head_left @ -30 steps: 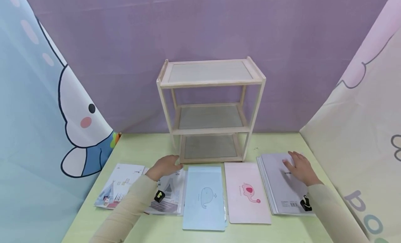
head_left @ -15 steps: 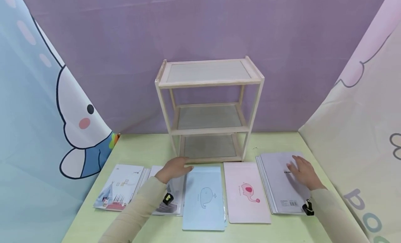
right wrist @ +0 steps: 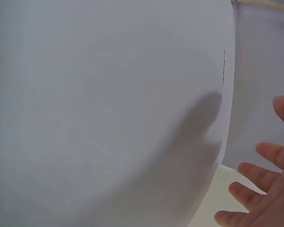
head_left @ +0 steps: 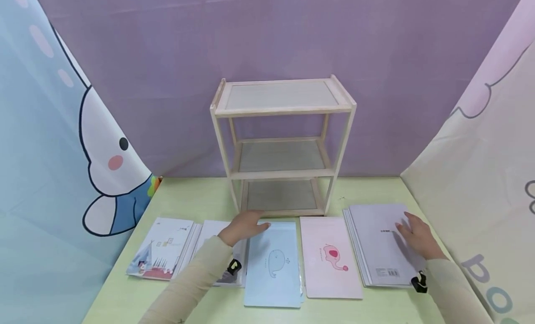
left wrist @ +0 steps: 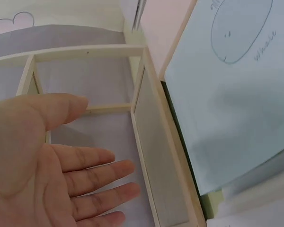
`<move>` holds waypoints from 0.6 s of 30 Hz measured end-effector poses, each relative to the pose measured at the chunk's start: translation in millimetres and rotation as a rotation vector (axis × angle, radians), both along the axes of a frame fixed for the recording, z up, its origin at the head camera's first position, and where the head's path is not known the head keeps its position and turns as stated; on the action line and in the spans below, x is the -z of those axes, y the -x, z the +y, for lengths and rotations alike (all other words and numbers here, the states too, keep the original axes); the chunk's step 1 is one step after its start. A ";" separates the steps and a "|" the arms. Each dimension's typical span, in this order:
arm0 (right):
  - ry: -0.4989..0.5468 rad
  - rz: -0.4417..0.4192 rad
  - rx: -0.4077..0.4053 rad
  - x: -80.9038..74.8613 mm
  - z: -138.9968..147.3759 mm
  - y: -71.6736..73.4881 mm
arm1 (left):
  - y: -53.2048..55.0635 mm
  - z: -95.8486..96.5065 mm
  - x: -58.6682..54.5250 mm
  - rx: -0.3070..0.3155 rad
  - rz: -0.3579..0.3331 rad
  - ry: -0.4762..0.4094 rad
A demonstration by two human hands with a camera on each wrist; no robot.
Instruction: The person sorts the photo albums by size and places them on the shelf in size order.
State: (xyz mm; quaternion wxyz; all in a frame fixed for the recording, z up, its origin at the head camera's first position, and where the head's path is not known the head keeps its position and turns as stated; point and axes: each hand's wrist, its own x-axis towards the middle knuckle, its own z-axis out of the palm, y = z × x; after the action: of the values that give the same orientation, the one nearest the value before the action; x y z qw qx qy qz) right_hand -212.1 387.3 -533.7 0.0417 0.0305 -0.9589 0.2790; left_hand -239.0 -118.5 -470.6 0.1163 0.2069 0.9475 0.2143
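My left hand (head_left: pixel 245 228) hovers with straight fingers over the top left corner of a blue whale-print notebook (head_left: pixel 273 273). In the left wrist view its palm and spread fingers hold nothing, beside the pale shelf frame (left wrist: pixel 175 156). My right hand (head_left: pixel 421 236) is over the right edge of a stack of lilac-grey notebooks (head_left: pixel 372 243), fingers spread. The right wrist view has those fingers just off the pale cover (right wrist: pixel 132 85), on which the hand's shadow falls. A pink elephant-print notebook (head_left: pixel 330 280) lies between the blue one and the lilac-grey stack.
A three-tier wooden shelf (head_left: pixel 282 174) stands behind the notebooks. Left of the blue one lie two piles of white picture-cover notebooks, one at the far left (head_left: pixel 165 236), the other partly under my left forearm (head_left: pixel 209 229). A purple cloth (head_left: pixel 167 82) hangs behind the green table (head_left: pixel 188 194).
My left hand has moved right, from above the white notebooks to the blue notebook's corner. My right hand has shifted slightly right and toward me. The notebooks and shelf stay put.
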 end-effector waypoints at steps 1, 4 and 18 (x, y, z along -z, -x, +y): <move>0.001 0.000 0.003 0.6 1.1 -0.4 | 0.1 1.7 0.7 0.005 0.005 0.003; 0.013 -0.016 0.008 1.8 4.2 -1.4 | 0.3 6.9 2.2 0.015 0.013 0.006; 0.052 -0.079 0.038 5.4 13.8 -7.7 | -2.8 41.4 17.7 0.081 0.057 0.037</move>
State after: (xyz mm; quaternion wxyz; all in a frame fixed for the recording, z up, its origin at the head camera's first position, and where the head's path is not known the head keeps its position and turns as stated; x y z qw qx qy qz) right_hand -204.4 401.1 -539.1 0.0099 -0.0001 -0.9527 0.3038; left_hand -236.2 -77.1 -488.3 0.1018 0.2490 0.9450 0.1859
